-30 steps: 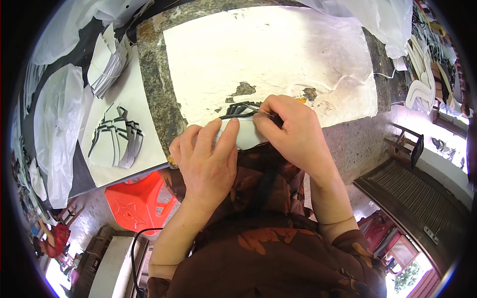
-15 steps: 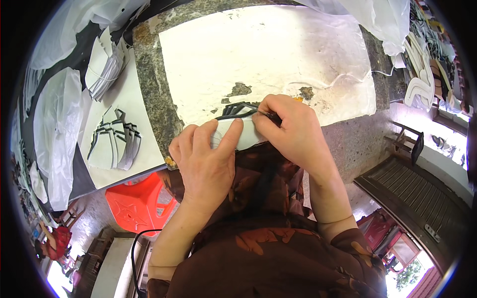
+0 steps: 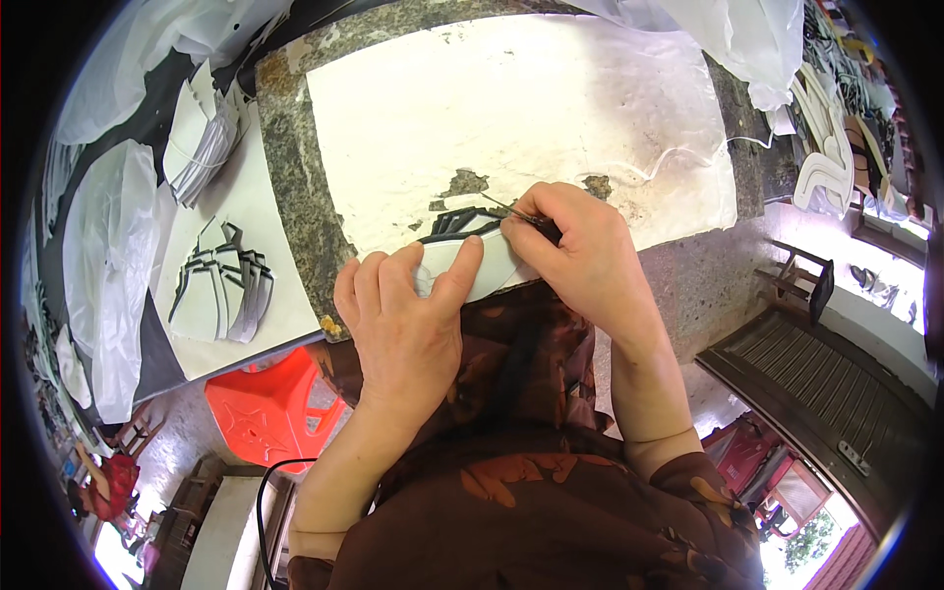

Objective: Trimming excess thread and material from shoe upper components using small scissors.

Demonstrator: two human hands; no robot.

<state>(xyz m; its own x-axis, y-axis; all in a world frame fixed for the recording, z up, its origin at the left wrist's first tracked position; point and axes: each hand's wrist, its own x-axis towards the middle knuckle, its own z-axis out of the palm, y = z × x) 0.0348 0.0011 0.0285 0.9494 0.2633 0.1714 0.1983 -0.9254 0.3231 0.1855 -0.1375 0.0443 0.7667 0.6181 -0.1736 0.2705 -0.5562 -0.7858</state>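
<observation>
On the near edge of the worktop lies a curved white sheet piece [image 3: 499, 269] with black edging along its far side. My left hand [image 3: 408, 320] holds it down, thumb and fingertips pressed on its white face. Several dark folded strips or tabs [image 3: 465, 220] show just beyond that edge. My right hand [image 3: 575, 246] grips a thin, pointed, dark-handled tool [image 3: 509, 208] between thumb and fingers. The shaft slants up and left over the right end of the black edging. Part of the handle is hidden in my fist.
A worn white sheet [image 3: 511, 108] covers the speckled stone slab [image 3: 295, 147]. At left are a fanned stack of black-edged white pieces [image 3: 216, 300] and a tied bundle [image 3: 202, 143]. Clear plastic bags [image 3: 113, 265] lie farther left. A red stool [image 3: 261, 418] stands below the worktop.
The tool's tip has come up off the black edging and now points up and left, its thin shaft showing. My left hand stays on the white piece.
</observation>
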